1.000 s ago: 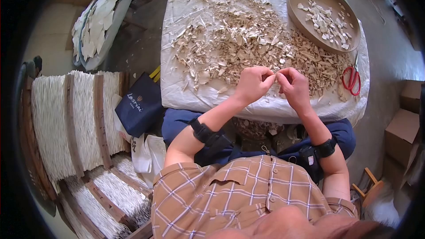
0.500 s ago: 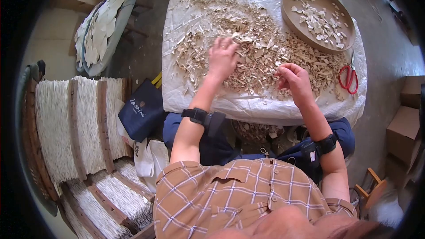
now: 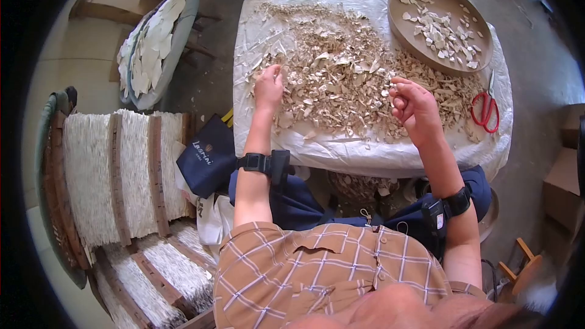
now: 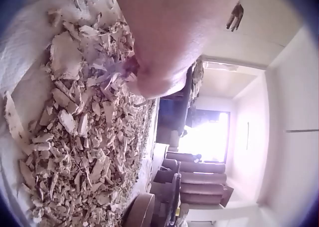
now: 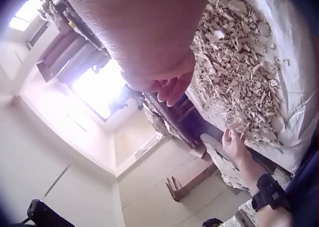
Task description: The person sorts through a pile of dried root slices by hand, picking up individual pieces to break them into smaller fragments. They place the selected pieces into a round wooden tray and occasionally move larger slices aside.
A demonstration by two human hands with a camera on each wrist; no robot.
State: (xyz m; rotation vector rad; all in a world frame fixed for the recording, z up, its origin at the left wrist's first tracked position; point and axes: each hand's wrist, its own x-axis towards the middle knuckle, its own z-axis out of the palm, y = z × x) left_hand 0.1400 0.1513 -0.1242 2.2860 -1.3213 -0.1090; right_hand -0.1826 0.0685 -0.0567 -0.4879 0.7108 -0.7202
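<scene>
A broad heap of dry, pale flakes [image 3: 341,79] covers the white sheet [image 3: 390,149] on the table. My left hand [image 3: 268,90] is at the heap's left edge, fingertips bent down among the flakes; whether they pinch one I cannot tell. In the right wrist view this left hand [image 5: 235,146] shows with a pale flake at its fingertips. Raised over the heap's right front, my right hand [image 3: 417,106] pinches a small pale flake [image 3: 392,84] between thumb and forefinger, its other fingers curled. Fingertips are mostly hidden in the left wrist view.
A round, shallow tray [image 3: 399,39] with larger pale pieces stands at the back right. Red-handled scissors [image 3: 485,113] lie by the right edge. To the left are a dark blue bag [image 3: 207,155], racks of stacked white sheets [image 3: 91,176] and an oval tray of large flakes [image 3: 181,49].
My hands, together at the heap's front a second ago, have parted. The left swept over the heap to its left edge; the right rose slightly and turned, fingers still pinched.
</scene>
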